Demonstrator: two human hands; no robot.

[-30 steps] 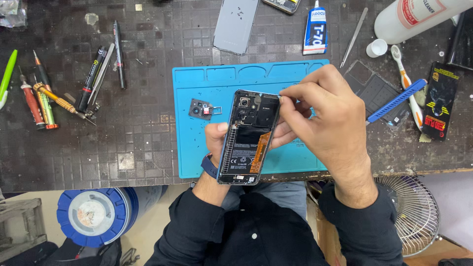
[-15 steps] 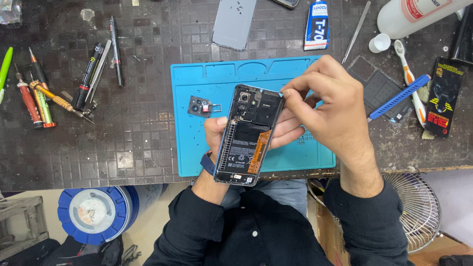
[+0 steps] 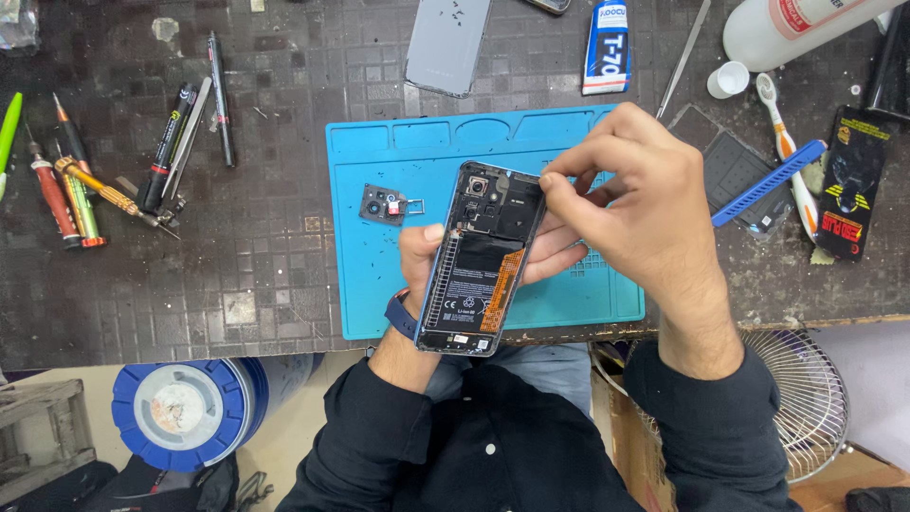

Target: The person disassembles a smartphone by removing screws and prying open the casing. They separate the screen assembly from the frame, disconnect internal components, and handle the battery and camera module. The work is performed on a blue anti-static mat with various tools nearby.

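My left hand (image 3: pixel 445 265) cradles the opened smartphone (image 3: pixel 481 258) above the blue mat's (image 3: pixel 379 294) near edge; my right hand (image 3: pixel 630 204) pinches at its top corner. Back cover (image 3: pixel 447 43) and camera module (image 3: pixel 383 205) are already off; internals remain.

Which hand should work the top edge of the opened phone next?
Probably the right hand: its pinched fingertips already sit at the top corner of the opened phone. The left hand cradles the phone from beneath, above the blue mat.

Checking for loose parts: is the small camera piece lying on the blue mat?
Yes, the camera piece lies on the blue mat, left of the opened phone.
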